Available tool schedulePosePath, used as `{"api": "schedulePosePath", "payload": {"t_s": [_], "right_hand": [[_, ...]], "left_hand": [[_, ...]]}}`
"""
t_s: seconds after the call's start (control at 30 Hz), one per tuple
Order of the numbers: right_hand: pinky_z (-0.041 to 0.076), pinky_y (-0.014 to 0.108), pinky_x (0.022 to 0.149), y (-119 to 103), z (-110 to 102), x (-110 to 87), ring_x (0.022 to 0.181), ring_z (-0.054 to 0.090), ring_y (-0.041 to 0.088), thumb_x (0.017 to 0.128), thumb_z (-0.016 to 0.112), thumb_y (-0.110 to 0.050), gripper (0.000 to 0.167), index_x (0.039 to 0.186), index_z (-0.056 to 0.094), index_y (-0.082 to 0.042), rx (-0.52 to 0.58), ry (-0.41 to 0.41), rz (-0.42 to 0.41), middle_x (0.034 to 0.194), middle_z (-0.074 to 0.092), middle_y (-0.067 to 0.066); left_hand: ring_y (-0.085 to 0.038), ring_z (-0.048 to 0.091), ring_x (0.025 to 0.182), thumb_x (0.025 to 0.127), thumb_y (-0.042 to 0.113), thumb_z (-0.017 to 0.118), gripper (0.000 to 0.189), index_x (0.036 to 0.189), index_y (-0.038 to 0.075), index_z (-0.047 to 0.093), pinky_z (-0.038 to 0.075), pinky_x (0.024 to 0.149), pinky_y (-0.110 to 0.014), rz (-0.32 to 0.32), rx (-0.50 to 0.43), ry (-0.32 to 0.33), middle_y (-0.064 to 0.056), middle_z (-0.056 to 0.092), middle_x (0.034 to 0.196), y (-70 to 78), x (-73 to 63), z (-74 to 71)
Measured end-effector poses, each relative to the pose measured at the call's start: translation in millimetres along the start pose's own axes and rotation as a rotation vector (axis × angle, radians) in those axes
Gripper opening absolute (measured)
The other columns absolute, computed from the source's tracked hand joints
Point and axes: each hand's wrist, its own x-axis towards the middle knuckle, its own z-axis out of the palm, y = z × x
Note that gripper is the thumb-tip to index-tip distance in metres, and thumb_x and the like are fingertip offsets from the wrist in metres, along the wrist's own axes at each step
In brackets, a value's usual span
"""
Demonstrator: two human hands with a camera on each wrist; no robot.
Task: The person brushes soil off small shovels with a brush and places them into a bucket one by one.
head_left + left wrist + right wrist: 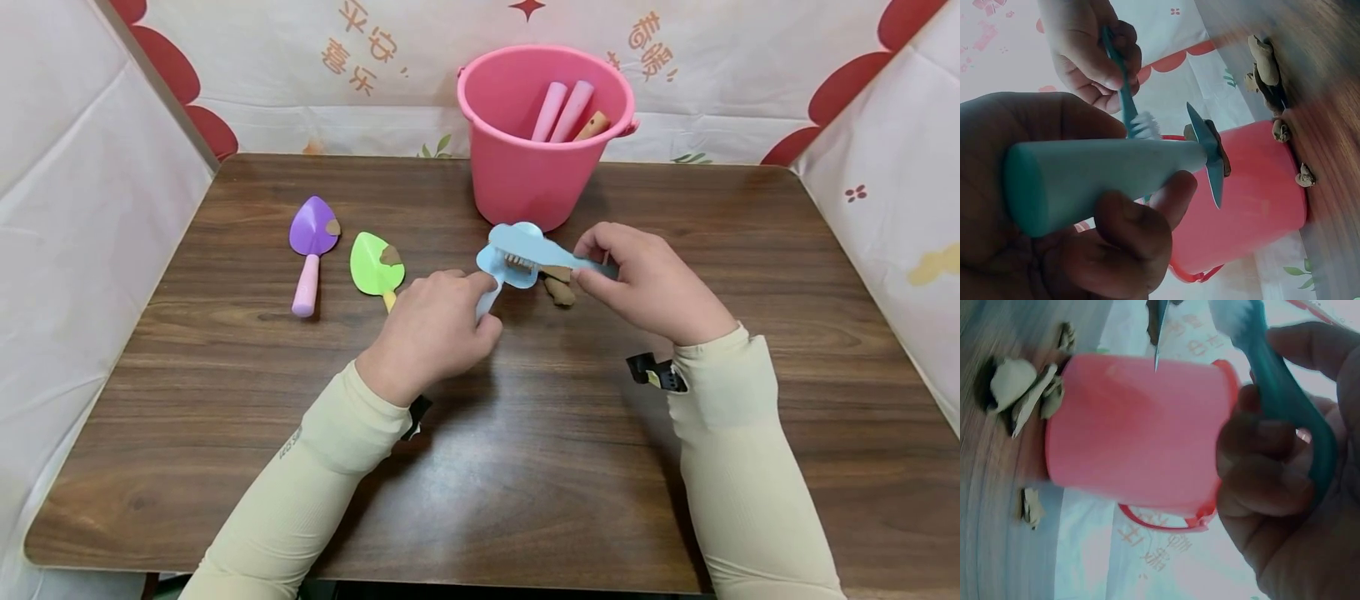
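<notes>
nearest you, cream sleeves (723, 433) cover both your arms, and a black fitting (656, 372) sits at your right wrist. your arms reach over the dark wood-grain bench (525, 467). your left grip (435, 333) is closed round the handle of a light blue shovel (491, 265), whose flower-shaped head points away from you, over the middle of the bench and in front of the bucket. in the left wrist view that head is seen edge-on, above the bench. your right grip (637, 279) pinches the handle of a light blue brush (534, 247), which lies across over the shovel head with its bristles facing down; in both wrist views a gap shows between bristles and head. brown lumps (558, 292) lie on the bench just right of the shovel head.

to the left of your left grip lies a green shovel (367, 262) with a brown piece on its blade, its yellow handle partly hidden by your fingers. a little farther left, a purple shovel (307, 229) lies with its pink handle towards you and a brown piece at its blade's right edge.

farther off, a pink bucket (525, 183) stands upright; two pink handles (549, 112) and a tan handle (592, 127) lean inside it. behind hangs white cloth (337, 137) with red scallops and orange writing.
</notes>
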Motion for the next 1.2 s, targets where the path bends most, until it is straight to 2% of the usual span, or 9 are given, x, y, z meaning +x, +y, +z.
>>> {"api": "schedulePosePath", "payload": {"t_s": [0.13,0.2,0.43,0.67,0.9,1.0,1.2], "right_hand": [[0.044,0.033,0.066,-2,2,0.2,0.074,0.052,0.015,0.092,0.068,-0.011,0.010,0.097,0.062,-0.016,0.031,-0.074,-0.017,0.084,0.057,-0.001],[0.044,0.034,0.067,-2,3,0.5,0.075,0.052,0.015,0.092,0.068,-0.011,0.010,0.097,0.061,-0.016,0.015,-0.084,-0.018,0.084,0.057,-0.001],[0.042,0.037,0.068,6,-1,-0.8,0.076,0.050,0.017,0.092,0.069,-0.012,0.012,0.100,0.059,-0.012,-0.039,-0.048,0.007,0.086,0.056,0.002],[0.041,0.038,0.068,12,-3,0.6,0.079,0.050,0.019,0.093,0.068,-0.013,0.014,0.103,0.059,-0.011,-0.068,-0.033,0.015,0.090,0.058,0.004],[0.041,0.037,0.066,7,-5,0.8,0.076,0.049,0.019,0.094,0.066,-0.013,0.012,0.103,0.060,-0.009,-0.085,0.026,0.005,0.089,0.056,0.004],[0.041,0.036,0.065,3,-5,-0.4,0.073,0.048,0.018,0.093,0.065,-0.013,0.009,0.101,0.060,-0.010,-0.068,0.049,-0.007,0.086,0.055,0.003],[0.044,0.035,0.067,0,0,0.2,0.075,0.050,0.016,0.091,0.067,-0.010,0.009,0.095,0.060,-0.014,-0.013,-0.033,-0.025,0.085,0.056,0.001]], "left_hand": [[-0.022,0.059,0.069,0.079,0.013,0.060,0.031,0.108,0.010,0.071,0.048,0.060,-0.043,0.002,-0.011,0.016,-0.002,0.059,0.073,0.1,0.2,0.3],[-0.023,0.059,0.067,0.079,0.013,0.060,0.030,0.107,0.010,0.071,0.047,0.059,-0.042,0.008,-0.018,0.025,-0.002,0.058,0.072,0.7,-0.1,0.4],[-0.023,0.049,0.058,0.077,0.011,0.058,0.004,0.081,0.011,0.059,0.041,0.053,-0.040,0.031,-0.016,0.019,-0.003,0.047,0.063,5.7,0.7,2.4],[-0.022,0.053,0.062,0.078,0.011,0.057,0.020,0.095,0.009,0.068,0.045,0.057,-0.041,0.024,-0.006,0.004,-0.002,0.053,0.068,6.4,-0.9,2.7],[-0.022,0.050,0.060,0.078,0.012,0.057,0.013,0.089,0.010,0.064,0.043,0.054,-0.040,0.020,-0.008,0.003,-0.002,0.050,0.065,4.8,-1.0,3.3],[-0.022,0.051,0.060,0.078,0.012,0.058,0.017,0.092,0.010,0.066,0.043,0.055,-0.040,0.019,-0.005,0.012,-0.002,0.051,0.066,4.3,-1.0,3.0],[-0.022,0.051,0.059,0.078,0.012,0.058,0.013,0.089,0.011,0.065,0.043,0.055,-0.041,0.019,-0.004,0.027,-0.002,0.050,0.065,3.7,-1.0,2.1]]}}
